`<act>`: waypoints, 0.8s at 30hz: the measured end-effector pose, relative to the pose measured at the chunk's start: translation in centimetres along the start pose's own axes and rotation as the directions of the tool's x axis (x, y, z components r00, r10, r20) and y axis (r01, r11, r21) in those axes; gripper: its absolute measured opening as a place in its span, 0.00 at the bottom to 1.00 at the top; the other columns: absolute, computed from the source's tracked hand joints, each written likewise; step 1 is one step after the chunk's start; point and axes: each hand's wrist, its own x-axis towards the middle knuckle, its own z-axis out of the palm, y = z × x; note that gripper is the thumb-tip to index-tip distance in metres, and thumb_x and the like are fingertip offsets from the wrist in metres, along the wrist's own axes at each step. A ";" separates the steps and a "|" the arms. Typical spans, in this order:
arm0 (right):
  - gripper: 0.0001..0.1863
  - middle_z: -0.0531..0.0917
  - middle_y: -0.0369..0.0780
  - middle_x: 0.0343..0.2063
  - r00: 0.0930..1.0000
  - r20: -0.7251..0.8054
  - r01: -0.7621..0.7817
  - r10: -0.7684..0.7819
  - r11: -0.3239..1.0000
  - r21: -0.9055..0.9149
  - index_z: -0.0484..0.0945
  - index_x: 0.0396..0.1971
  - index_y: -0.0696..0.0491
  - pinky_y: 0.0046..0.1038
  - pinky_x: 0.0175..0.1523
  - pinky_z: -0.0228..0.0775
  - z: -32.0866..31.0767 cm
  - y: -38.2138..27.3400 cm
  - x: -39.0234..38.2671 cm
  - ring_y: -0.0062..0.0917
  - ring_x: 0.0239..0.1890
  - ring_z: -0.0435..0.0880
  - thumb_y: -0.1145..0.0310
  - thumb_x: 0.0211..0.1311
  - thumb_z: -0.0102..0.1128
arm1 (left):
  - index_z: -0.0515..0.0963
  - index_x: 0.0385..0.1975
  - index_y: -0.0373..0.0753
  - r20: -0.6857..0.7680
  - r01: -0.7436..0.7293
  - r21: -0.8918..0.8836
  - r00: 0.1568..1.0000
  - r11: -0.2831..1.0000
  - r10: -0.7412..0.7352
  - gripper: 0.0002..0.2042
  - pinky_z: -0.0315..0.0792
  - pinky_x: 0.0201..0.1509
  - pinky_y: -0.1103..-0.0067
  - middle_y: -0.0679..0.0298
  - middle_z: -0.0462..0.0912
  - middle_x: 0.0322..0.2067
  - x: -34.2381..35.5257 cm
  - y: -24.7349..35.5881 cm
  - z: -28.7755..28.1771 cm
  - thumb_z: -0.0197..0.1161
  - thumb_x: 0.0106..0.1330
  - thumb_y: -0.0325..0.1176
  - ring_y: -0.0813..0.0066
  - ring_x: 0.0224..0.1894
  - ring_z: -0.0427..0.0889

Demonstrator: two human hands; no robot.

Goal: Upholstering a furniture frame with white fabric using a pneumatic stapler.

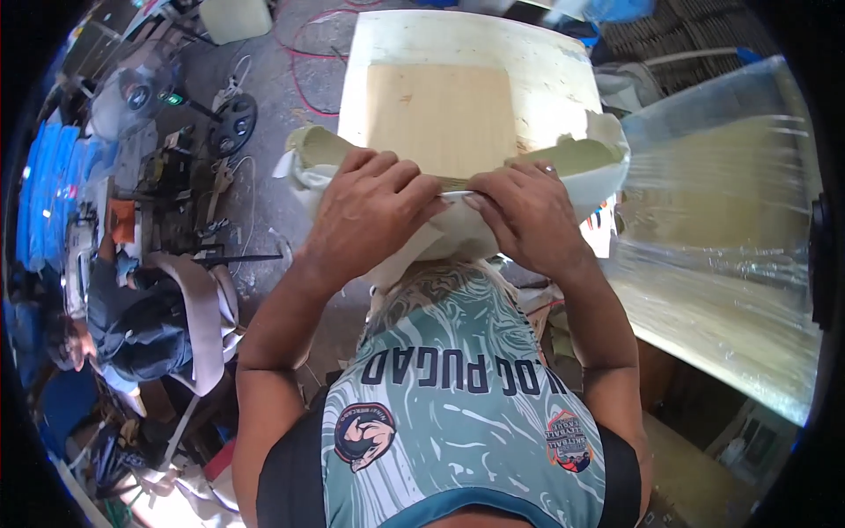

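A cluttered workshop with a grey concrete floor is lying around a pale wooden board. Both hands, the left hand and the right hand, are pinching closed on a smooth, pale green sheet, which is running left to right across the board's near edge.

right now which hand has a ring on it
The right hand: a ring shows on one finger. The left hand, beside it on the pale green cover, is bare.
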 end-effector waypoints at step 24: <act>0.15 0.80 0.42 0.34 0.983 -0.180 -0.044 0.037 0.998 -0.035 0.77 0.41 0.53 0.39 0.45 0.68 -0.5 1.7 -2.7 0.39 0.37 0.80 0.68 0.54 0.65 | 0.77 0.41 0.39 -0.116 -0.119 -0.120 0.988 0.986 0.105 0.16 0.74 0.39 0.71 0.64 0.78 0.34 2.7 2.4 2.3 0.69 0.55 0.35 0.66 0.37 0.80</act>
